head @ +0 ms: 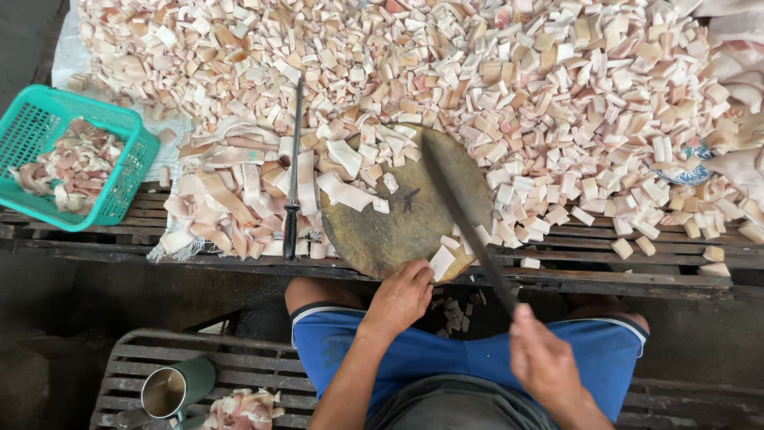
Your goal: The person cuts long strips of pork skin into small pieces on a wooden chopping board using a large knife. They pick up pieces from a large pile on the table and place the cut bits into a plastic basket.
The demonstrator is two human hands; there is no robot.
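Observation:
My right hand [543, 360] grips the handle of a long dark knife [458, 203], whose blade slants up over a round wooden chopping block [402, 219]. At the block's near edge, my left hand [400, 299] has its fingers curled over the rim, touching a pale square meat piece [440, 262]. A few more cut pieces and strips lie on the block's top and left part. I sit with blue shorts [446, 358] below the block.
A huge heap of cut pale-pink meat pieces [477, 72] covers the slatted table beyond the block. Longer strips [231, 199] lie left, beside a sharpening steel [293, 171]. A teal basket [76, 163] holds scraps. A metal mug [177, 388] stands on the lower bench.

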